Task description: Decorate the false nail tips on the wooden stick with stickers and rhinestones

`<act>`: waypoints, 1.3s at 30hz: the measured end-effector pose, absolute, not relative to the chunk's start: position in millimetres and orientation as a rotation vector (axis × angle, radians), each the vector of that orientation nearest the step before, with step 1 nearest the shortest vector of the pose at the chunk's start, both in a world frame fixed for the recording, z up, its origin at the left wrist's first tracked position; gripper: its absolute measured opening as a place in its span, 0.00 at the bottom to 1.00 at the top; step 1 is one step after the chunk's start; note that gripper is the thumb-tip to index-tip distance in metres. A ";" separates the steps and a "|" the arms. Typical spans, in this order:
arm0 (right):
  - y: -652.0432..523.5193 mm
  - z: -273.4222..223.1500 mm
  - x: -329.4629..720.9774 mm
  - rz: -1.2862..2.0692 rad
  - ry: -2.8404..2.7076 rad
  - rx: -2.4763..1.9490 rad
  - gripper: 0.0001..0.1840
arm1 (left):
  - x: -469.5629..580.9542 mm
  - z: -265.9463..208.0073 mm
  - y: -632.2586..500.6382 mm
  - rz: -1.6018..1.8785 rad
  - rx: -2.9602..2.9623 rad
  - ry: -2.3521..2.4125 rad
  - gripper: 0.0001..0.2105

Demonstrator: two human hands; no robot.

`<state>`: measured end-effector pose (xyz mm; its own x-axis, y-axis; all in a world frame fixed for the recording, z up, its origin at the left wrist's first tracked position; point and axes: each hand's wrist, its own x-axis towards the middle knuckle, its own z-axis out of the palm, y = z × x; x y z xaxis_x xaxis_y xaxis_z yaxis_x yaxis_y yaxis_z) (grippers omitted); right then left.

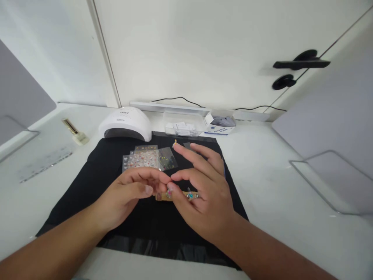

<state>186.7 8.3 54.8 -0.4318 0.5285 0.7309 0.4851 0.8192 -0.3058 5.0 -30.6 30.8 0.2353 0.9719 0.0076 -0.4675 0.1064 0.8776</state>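
Left hand [125, 194] loosely curled, right hand [208, 194] meeting its fingertips, fingers nearly pinched, any hold unclear, ornamented strip [162, 197] below, black mat [134, 221], sticker sheets [142, 160] beyond.

Left hand [125, 190] and right hand [208, 188] meet at fingertips, frame center. Clear patterned sheets [142, 158] above left hand; white dome device [126, 122] left of center.

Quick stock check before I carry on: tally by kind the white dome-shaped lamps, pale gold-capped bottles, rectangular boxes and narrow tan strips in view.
White dome-shaped lamp: 1
Pale gold-capped bottle: 1
Boxes: 2 (clear plastic box, white-and-blue cardboard box)
Narrow tan strip: 1
Total: 5
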 end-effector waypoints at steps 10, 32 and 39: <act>12.3 46.8 193.2 0.175 -2.136 -0.747 0.06 | 4.6 26.3 -31.1 1.178 0.963 0.701 0.11; 17.8 47.5 194.9 0.444 -2.161 -0.764 0.05 | -17.4 43.8 -28.1 1.125 1.717 1.462 0.10; 20.7 47.4 194.3 0.408 -2.203 -0.733 0.05 | -16.2 43.3 -24.4 0.262 2.249 1.505 0.11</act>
<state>194.3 20.7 47.4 -0.5429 0.6185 0.5681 0.3740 0.7837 -0.4959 -16.2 -24.4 43.3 0.3964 0.9150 -0.0744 0.8359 -0.3262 0.4415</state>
